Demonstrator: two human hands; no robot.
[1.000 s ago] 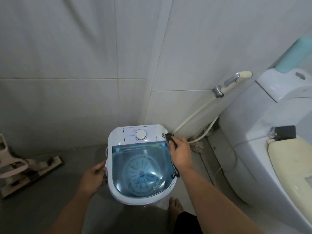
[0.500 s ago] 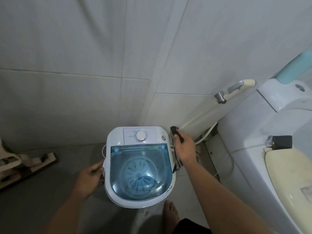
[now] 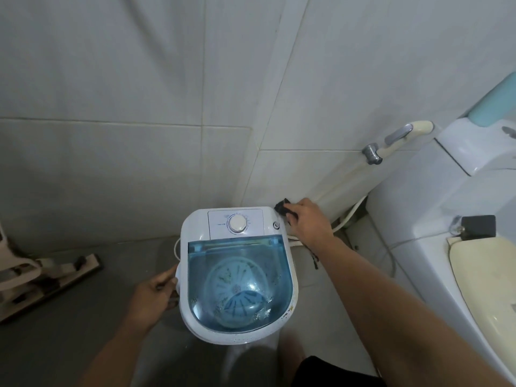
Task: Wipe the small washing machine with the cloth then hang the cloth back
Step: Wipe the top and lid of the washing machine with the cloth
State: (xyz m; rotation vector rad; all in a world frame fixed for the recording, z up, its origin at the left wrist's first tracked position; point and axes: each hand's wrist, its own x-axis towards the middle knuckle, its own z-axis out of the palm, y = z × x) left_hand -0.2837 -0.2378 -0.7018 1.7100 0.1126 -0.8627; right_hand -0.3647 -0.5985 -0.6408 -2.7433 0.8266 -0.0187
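The small washing machine (image 3: pixel 237 275) stands on the floor below me, white with a clear blue lid and a round dial on its back panel. My right hand (image 3: pixel 310 222) is closed on a dark cloth (image 3: pixel 282 205) and presses it against the machine's back right corner. A frayed end of the cloth hangs below my wrist. My left hand (image 3: pixel 153 297) grips the machine's left side near the rim, fingers curled against it.
A white toilet (image 3: pixel 435 247) with a cream seat fills the right side. A bidet sprayer (image 3: pixel 396 138) and its hose hang on the tiled wall behind the machine. A flat mop head (image 3: pixel 55 280) lies on the floor at left. My bare foot shows under the machine.
My right hand has slid the cloth from the machine's right edge back to its rear right corner. The left hand has kept its hold on the left side.
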